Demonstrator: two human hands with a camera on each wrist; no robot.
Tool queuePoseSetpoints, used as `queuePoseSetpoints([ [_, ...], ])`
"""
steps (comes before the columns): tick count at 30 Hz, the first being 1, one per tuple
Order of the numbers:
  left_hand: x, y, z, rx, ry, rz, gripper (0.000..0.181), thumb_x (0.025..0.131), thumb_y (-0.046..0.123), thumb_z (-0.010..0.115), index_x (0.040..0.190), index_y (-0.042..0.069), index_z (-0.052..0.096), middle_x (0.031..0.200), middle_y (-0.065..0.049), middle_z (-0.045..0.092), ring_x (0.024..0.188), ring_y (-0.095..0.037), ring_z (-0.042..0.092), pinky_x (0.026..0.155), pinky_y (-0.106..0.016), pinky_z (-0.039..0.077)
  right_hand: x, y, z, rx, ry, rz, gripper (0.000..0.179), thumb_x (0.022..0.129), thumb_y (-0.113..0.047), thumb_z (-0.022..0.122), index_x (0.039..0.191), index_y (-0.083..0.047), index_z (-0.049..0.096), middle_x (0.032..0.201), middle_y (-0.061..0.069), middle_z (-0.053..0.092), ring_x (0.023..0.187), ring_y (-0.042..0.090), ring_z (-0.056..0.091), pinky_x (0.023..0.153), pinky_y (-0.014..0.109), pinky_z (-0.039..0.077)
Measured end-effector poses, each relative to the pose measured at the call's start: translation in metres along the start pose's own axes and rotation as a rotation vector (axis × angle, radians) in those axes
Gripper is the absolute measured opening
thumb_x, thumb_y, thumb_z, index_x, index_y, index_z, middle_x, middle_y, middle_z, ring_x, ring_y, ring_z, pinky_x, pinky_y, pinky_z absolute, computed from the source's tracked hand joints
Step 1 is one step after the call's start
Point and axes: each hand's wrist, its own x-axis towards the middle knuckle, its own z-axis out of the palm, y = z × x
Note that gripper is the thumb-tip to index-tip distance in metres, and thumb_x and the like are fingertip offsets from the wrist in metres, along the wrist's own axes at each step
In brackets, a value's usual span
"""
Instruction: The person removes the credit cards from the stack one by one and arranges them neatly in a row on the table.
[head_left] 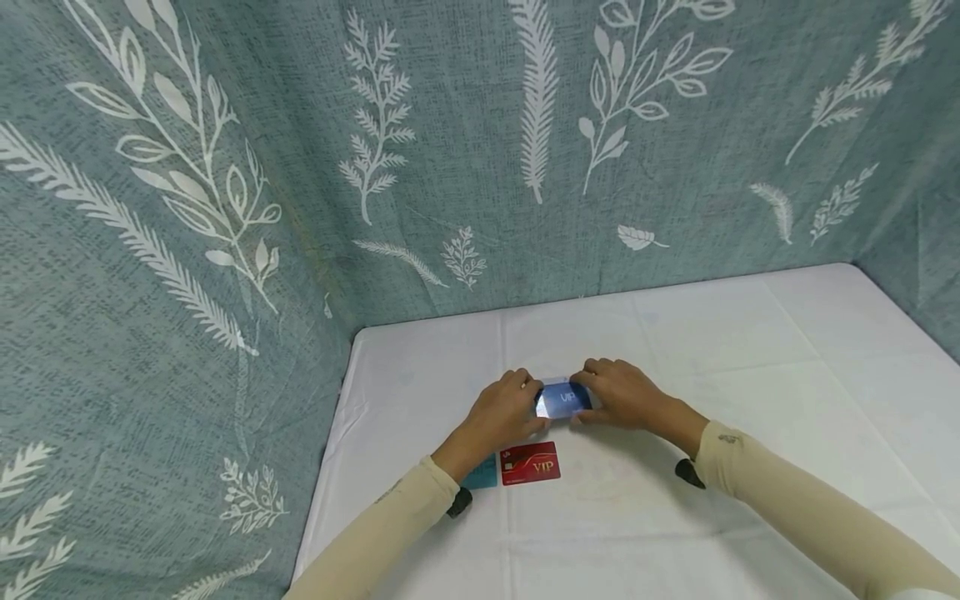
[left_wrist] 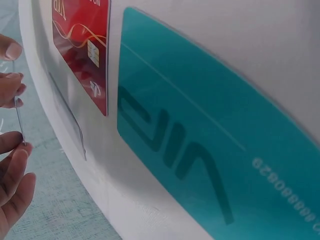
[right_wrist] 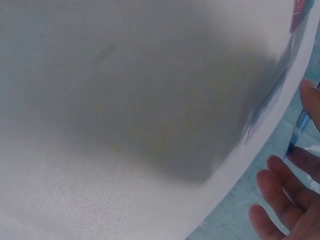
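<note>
A blue card marked VIP [head_left: 566,400] is held off the tabletop between both hands. My left hand [head_left: 510,408] pinches its left end, thumb at the near edge and fingers at the far edge. At the right end, my right hand [head_left: 618,396] grips it the same way. Seen edge-on in the right wrist view, the blue card [right_wrist: 299,131] is a thin strip. Below it a flat, thin rectangular piece [left_wrist: 68,116] lies on the table; its kind is unclear. Nearer me lie a red VIP card [head_left: 531,464] and a teal VIP card [head_left: 483,473], partly hidden by the left forearm.
A white cloth covers the table [head_left: 750,417]. Blue-green leaf-patterned curtains [head_left: 465,150] hang behind it and along its left and right sides. Small dark wrist cameras [head_left: 688,472] sit under the forearms.
</note>
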Motion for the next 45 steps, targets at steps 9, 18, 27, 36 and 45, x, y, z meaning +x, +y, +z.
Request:
queuePoseSetpoints([
  [9, -0.005, 0.004, -0.001, -0.051, -0.007, 0.01, 0.057, 0.089, 0.043, 0.075, 0.131, 0.007, 0.063, 0.12, -0.008, 0.065, 0.104, -0.016, 0.062, 0.087, -0.027, 0.056, -0.01, -0.002, -0.001, 0.014, 0.029, 0.004, 0.061, 0.076, -0.048, 0.085, 0.119, -0.007, 0.069, 0.105, 0.008, 0.067, 0.083, 0.017, 0.061, 0.072, 0.034, 0.055],
  [18, -0.01, 0.01, 0.001, -0.09, -0.02, 0.012, 0.059, 0.089, 0.043, 0.074, 0.133, 0.006, 0.061, 0.123, -0.009, 0.064, 0.104, -0.016, 0.061, 0.089, -0.028, 0.055, -0.019, -0.006, -0.002, 0.049, 0.031, 0.012, 0.063, 0.076, -0.048, 0.085, 0.12, -0.005, 0.07, 0.106, 0.009, 0.068, 0.084, 0.018, 0.062, 0.072, 0.035, 0.055],
  [27, -0.014, 0.013, 0.0, -0.09, -0.009, 0.031, 0.057, 0.091, 0.043, 0.073, 0.133, 0.007, 0.061, 0.124, -0.007, 0.064, 0.107, -0.015, 0.061, 0.09, -0.027, 0.055, -0.026, -0.007, -0.003, 0.05, 0.037, 0.019, 0.063, 0.077, -0.049, 0.083, 0.121, -0.006, 0.069, 0.106, 0.008, 0.066, 0.083, 0.015, 0.061, 0.071, 0.034, 0.054],
  [36, -0.018, 0.017, 0.0, -0.102, 0.012, 0.067, 0.053, 0.091, 0.041, 0.073, 0.131, 0.007, 0.063, 0.123, -0.006, 0.064, 0.107, -0.015, 0.061, 0.088, -0.026, 0.055, -0.032, -0.008, -0.005, 0.036, 0.046, 0.014, 0.061, 0.077, -0.047, 0.085, 0.12, -0.006, 0.07, 0.104, 0.007, 0.067, 0.08, 0.013, 0.059, 0.069, 0.031, 0.054],
  [45, -0.019, 0.019, 0.0, -0.117, 0.041, 0.103, 0.053, 0.09, 0.037, 0.075, 0.132, 0.007, 0.061, 0.123, -0.006, 0.064, 0.107, -0.014, 0.061, 0.09, -0.026, 0.055, -0.038, -0.008, -0.01, 0.042, 0.069, 0.019, 0.061, 0.075, -0.044, 0.087, 0.119, -0.006, 0.071, 0.103, 0.005, 0.067, 0.077, 0.01, 0.057, 0.067, 0.027, 0.054],
])
